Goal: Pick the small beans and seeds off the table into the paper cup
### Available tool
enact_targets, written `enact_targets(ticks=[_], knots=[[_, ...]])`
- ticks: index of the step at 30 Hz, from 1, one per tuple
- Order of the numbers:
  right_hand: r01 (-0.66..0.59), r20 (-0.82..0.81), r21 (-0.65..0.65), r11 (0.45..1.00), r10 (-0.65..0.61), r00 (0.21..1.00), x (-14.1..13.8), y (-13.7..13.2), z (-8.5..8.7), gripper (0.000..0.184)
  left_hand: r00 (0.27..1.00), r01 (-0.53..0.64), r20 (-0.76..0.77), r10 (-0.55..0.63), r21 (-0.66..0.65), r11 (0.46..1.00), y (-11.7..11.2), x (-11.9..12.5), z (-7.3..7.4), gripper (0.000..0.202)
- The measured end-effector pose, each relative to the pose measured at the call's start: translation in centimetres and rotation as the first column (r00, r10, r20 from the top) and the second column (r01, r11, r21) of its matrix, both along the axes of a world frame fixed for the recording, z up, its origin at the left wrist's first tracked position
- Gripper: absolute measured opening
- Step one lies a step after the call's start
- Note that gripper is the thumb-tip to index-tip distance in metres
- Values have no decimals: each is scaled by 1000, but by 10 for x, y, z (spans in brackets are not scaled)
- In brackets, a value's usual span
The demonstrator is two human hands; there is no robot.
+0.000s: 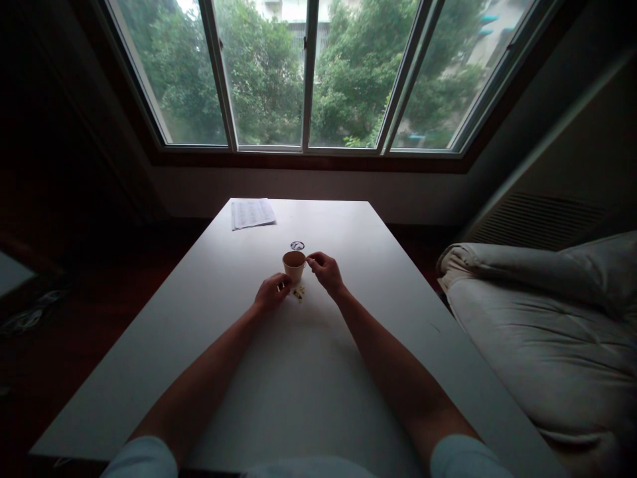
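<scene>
1. Here on the left, the left hand [271, 291] is curling in low, its fingers meeting the near-left side of the cup [294, 268]; I can't tell how firmly it is gripping.
2. Over on the other side, the right hand [326, 271] is working high, thumb and finger drawing narrow right at the cup's right rim; whether they are pinching the rim itself or something small, I can't tell from here.
3. And the cup, right between the two hands, is standing upright, its mouth facing up, its pale outside contrasting with a brown inside.
4. Just below it, on the near side, some small yellowish bits [299, 293] are lying in a loose cluster beside the left fingertips.
5. Just beyond the cup, a round, dark-rimmed piece [297, 245] is lying flat, its pale middle catching the light.
6. All of this is resting on the white table [343, 226], and both bare forearms are stretching across it from pale short sleeves [462, 455].
7. Up at the far left corner, printed papers [253, 214] are lying in a slightly uneven stack.
8. Off to the right, a pale padded seat [542, 318] is sitting beside the table, its cover wrinkling.
9. Beyond everything, a wide window [269, 73] is letting in daylight, with green trees [353, 79] filling most of the panes.
</scene>
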State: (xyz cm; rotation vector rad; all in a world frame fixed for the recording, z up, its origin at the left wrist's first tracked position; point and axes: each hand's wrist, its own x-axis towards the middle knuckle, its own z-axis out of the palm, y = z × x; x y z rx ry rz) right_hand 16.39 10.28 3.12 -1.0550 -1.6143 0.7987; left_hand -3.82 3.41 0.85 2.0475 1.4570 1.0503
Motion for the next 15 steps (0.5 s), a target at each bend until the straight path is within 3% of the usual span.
enact_targets(ticks=[6,11,15], knots=[[0,45,16,1000,-1,999,4,0,-4,30,981,49,-190,-40,40,998,-7,3,7,16],[-186,143,-11,982,186,972,9,-2,-14,21,963,85,-257,-75,29,996,-10,3,9,21],[-330,310,-105,938,346,885,19,-1,-17,17,953,49,-300,-41,17,999,-11,4,10,24]])
